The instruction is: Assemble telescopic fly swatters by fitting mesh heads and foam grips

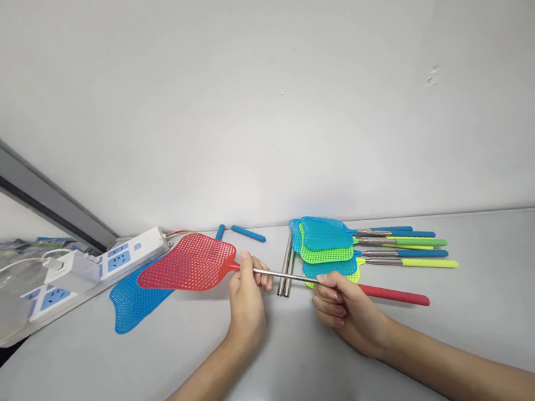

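Note:
Both hands hold one fly swatter with a red mesh head (pixel 188 263), a thin metal rod and a red grip (pixel 397 294). My left hand (pixel 248 297) is closed around the neck, where the red head meets the rod. Farther along the rod, my right hand (pixel 347 309) is closed just short of the red grip, which sticks out to its right. The swatter is held above the table, its head to the left. Partly hidden under the red head lies a blue swatter head (pixel 137 299). Two metal tubes (pixel 284 277) lie behind, between my hands.
Several finished-looking swatters with blue, green and yellow heads (pixel 325 233) lie stacked at the right. Two blue grips (pixel 248 234) rest near the wall (pixel 258 100). White power strips (pixel 133 254) with a plug and cable line the left side of the grey table (pixel 125 391).

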Demonstrator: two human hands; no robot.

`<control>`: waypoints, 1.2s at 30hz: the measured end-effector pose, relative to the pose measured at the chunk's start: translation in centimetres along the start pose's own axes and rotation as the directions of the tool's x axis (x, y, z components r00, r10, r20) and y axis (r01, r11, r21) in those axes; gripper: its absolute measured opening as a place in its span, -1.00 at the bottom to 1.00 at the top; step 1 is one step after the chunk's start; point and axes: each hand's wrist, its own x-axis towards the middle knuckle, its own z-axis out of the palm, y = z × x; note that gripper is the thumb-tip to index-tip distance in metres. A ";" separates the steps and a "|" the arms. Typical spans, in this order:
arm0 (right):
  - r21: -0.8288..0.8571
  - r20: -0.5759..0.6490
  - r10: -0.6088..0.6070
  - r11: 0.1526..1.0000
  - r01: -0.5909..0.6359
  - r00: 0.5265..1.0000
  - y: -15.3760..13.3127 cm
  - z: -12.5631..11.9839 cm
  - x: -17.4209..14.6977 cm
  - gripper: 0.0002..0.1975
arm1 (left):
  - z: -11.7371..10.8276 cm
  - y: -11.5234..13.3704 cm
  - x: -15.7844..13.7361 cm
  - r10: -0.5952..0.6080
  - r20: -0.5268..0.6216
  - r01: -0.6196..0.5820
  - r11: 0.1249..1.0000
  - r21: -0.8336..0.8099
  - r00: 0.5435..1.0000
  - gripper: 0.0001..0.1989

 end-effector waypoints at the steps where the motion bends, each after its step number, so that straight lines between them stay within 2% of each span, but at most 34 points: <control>1: 0.001 -0.004 0.000 1.000 0.000 1.000 0.0 0.0 0.0 -0.69 | 0.0 0.0 0.0 0.001 -0.003 -0.001 1.000 0.005 1.000 -0.59; 17: -0.014 -0.016 0.008 1.000 -0.009 1.000 -0.1 0.1 -0.1 -0.69 | -0.1 0.1 0.9 0.020 -0.032 -0.022 0.996 -0.086 0.999 -0.58; 36: -0.029 0.004 0.009 1.000 -0.009 1.000 0.0 -0.1 0.1 -0.68 | -0.3 0.2 1.1 0.026 -0.046 -0.028 0.998 -0.055 0.999 -0.59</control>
